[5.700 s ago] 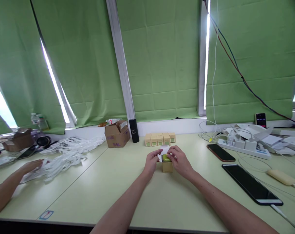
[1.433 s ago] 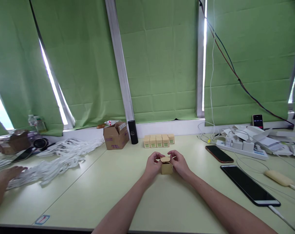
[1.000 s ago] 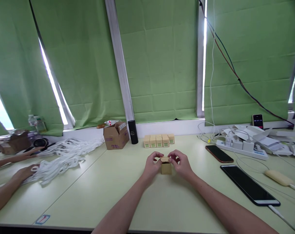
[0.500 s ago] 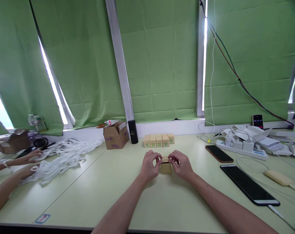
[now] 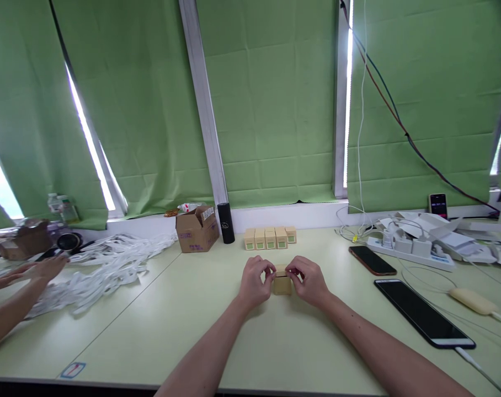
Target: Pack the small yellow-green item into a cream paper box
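A small tan cardboard box [image 5: 282, 284] stands on the pale green table [image 5: 184, 325] in front of me. My left hand [image 5: 255, 282] grips its left side and my right hand [image 5: 309, 280] grips its right side, fingertips pressing on the top flap. The flap lies nearly flat on the box. Behind it, a row of several matching small boxes [image 5: 270, 238] with green labels stands near the window sill.
A brown carton [image 5: 196, 230] and a black cylinder [image 5: 226, 223] stand at the back. Two phones [image 5: 372, 260] [image 5: 424, 314], a power strip with chargers [image 5: 408, 246] and cables lie at right. Another person's hands [image 5: 35, 271] work at a heap of white straps [image 5: 105, 264] at left.
A green item and white slip at the box's open top are now out of sight under its folded flap. My fingers have pressed the flap lower. The other person's hands shifted on the straps.
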`<state>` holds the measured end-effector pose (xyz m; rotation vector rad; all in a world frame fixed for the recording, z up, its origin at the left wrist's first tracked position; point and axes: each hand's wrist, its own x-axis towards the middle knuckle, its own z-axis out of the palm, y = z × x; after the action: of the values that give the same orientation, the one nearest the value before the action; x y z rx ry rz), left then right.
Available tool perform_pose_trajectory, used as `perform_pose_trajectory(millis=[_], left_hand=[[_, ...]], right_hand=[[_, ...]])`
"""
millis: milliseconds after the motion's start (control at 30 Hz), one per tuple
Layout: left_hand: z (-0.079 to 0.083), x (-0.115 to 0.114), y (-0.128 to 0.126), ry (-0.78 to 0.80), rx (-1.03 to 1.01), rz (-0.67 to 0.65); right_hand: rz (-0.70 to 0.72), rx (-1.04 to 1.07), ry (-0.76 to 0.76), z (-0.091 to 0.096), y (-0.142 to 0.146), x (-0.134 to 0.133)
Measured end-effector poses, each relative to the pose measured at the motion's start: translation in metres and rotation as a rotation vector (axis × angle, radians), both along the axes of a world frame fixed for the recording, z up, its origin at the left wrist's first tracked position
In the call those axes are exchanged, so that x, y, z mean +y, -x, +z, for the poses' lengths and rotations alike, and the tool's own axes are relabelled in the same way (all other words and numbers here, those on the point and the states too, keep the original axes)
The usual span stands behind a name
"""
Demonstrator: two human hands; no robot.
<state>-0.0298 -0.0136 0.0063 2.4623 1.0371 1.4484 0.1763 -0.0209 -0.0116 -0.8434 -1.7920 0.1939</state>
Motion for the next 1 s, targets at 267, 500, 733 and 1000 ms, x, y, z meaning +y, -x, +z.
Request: perform_pose_trajectory(millis=[267, 500, 733, 1000], left_hand=[[-0.0018, -0.0002, -0.0003, -0.077, 0.047, 0.029], [-0.0023, -0.0004, -0.0001, -0.102, 0.06, 0.029], [-0.0041, 0.0016, 0.0007, -0.105, 0.062, 0.015], [-0.005, 0.0036, 0.0007, -0.103, 0.072, 0.001]], right_hand=[[-0.018, -0.064, -0.222, -0.0071, -0.0003, 0.0054], [-0.028, -0.093, -0.22, -0.0074, -0.0013, 0.0051], [-0.008, -0.115, -0.2, -0.0088, -0.0036, 0.0054], [0.0, -0.145, -0.21, -0.011, -0.0041, 0.0063]])
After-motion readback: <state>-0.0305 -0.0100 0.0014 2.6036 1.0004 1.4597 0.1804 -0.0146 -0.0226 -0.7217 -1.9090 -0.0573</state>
